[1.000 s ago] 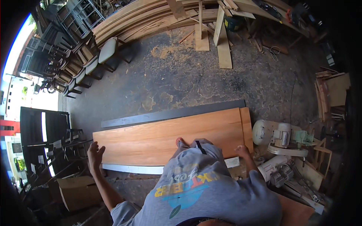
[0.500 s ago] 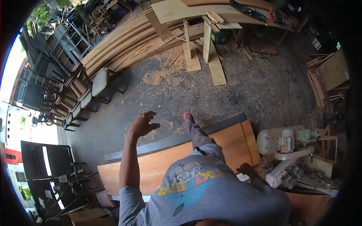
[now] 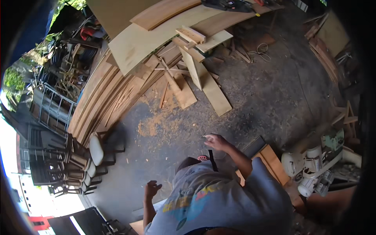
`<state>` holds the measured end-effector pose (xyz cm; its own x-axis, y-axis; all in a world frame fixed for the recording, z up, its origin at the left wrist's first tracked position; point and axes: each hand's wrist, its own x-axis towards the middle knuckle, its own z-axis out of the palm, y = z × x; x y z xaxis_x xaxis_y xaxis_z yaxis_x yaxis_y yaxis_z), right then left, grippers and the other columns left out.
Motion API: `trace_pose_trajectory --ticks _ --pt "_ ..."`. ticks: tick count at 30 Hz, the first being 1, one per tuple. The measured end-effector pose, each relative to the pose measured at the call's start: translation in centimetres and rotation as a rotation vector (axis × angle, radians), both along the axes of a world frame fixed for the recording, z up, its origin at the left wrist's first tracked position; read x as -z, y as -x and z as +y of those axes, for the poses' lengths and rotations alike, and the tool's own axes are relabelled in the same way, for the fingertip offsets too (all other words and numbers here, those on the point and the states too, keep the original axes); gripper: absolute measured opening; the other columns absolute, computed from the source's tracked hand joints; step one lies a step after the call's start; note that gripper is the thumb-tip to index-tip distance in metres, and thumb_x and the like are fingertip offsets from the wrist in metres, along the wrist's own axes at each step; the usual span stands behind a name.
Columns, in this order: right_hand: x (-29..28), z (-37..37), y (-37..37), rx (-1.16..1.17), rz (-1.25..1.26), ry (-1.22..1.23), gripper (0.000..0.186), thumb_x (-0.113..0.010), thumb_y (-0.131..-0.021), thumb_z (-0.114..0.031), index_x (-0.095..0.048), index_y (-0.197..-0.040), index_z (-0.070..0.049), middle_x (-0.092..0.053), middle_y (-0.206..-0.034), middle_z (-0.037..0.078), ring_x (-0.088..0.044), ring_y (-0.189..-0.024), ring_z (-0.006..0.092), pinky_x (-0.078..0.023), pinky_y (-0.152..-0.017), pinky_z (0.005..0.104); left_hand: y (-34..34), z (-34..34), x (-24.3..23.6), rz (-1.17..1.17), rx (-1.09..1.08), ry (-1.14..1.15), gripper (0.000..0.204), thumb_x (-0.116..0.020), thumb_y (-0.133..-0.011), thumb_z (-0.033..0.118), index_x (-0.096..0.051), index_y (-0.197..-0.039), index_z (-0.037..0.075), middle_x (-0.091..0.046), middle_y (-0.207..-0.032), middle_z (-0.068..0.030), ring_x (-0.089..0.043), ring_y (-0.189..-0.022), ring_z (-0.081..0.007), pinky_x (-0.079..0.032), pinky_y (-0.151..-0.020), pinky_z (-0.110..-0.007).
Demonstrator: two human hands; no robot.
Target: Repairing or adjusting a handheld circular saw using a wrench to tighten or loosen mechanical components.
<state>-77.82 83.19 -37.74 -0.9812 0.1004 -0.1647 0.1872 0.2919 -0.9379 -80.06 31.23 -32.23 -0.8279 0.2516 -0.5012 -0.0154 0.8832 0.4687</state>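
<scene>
My left hand [image 3: 152, 190] hangs at my left side, fingers loosely bent and thumb apart, nothing seen in it. Out in front of my body is my right hand [image 3: 216, 141], its fingers loosely stretched to the left over the floor. A small dark spot shows at its fingertips, too tiny to make out. Neither hand touches anything I can name. Behind my right arm lies an orange-brown wood panel [image 3: 274, 164], partly hidden by my shirt, with a dark grey strip [image 3: 253, 145] along its edge.
Ahead, a worktable carries a pale plywood sheet [image 3: 145, 43] and a black tool case [image 3: 227, 4]. Upright and flat boards [image 3: 213, 94] stand before it. Stacked chairs [image 3: 96, 149] are left, long planks [image 3: 94, 98] far left, a motor machine [image 3: 313, 162] right. Sawdust [image 3: 150, 125] covers the floor.
My view has turned and the worktable looks nearer. My right hand has swung forward from beside the machine; my left hand has dropped back towards my side.
</scene>
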Motion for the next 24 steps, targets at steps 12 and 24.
trace_pose_trajectory --ticks 12,24 --pt "6.3 15.6 -24.3 1.498 -0.666 -0.594 0.046 -0.065 -0.086 -0.038 -0.063 -0.099 0.007 -0.067 -0.091 0.025 -0.064 -0.080 0.0424 -0.052 -0.075 0.0460 37.4 42.6 -4.7 0.153 0.930 -0.279 0.036 -0.078 -0.078 0.035 -0.068 -0.085 0.001 -0.069 -0.082 -0.0155 -0.064 -0.074 -0.0346 -0.052 -0.071 -0.040" --pt "9.5 -8.5 -19.0 0.970 -1.309 0.055 0.053 -0.073 -0.078 -0.051 -0.068 -0.074 0.001 -0.068 -0.071 0.015 -0.062 -0.064 0.0383 -0.052 -0.066 0.0433 33.3 82.4 -11.2 -0.318 1.232 -0.408 0.034 -0.076 -0.084 0.024 -0.066 -0.105 -0.001 -0.069 -0.092 -0.0104 -0.064 -0.078 -0.0204 -0.052 -0.072 -0.033"
